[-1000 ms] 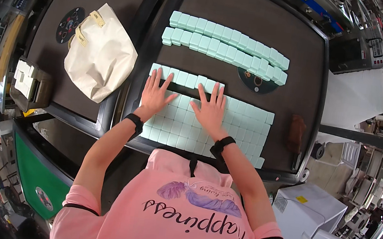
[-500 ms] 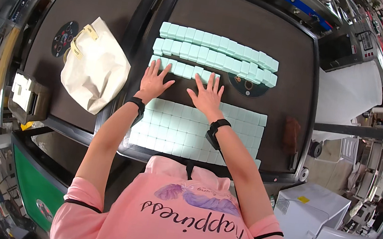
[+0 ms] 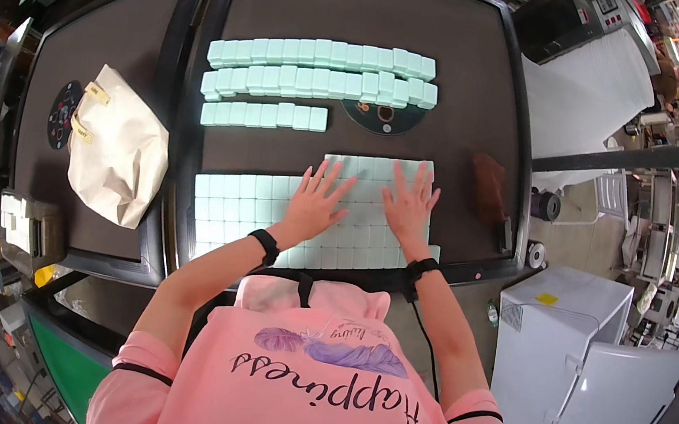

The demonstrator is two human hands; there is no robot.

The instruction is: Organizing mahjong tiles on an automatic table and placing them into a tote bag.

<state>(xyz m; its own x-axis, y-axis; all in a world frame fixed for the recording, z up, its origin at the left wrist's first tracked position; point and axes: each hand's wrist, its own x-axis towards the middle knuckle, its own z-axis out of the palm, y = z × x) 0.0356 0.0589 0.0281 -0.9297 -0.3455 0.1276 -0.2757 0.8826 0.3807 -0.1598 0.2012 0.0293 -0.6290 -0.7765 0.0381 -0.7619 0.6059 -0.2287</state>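
The left hand (image 3: 313, 206) is lying palm down with its fingers spread over a block of pale green tiles (image 3: 239, 208), its fingertips reaching the left end of the block's partial far row. The right hand (image 3: 409, 207) is also lying palm down, fingers spread, with its fingertips at the right end of that same row. Neither hand is pinching anything, and how firmly they are pressing cannot be told. A black wristband is circling each wrist.

The block is stretching along the near edge of the dark desk (image 3: 362, 5), starting just beside the left edge and stopping well short of the right one. Beyond it, a short row of tiles (image 3: 264, 116) is lying nearer the desk's left edge. A middle row (image 3: 306, 84) and a far row (image 3: 323, 56) are running behind that, both longer, the middle one looking uneven toward its right end. A round dark panel (image 3: 401, 123) is showing partly from under the middle row.

Near the right edge, a brown pouch (image 3: 488, 186) is lying apart from the tiles. On the neighbouring desk (image 3: 123, 17), a cream bag (image 3: 122, 153) is resting near the right edge.
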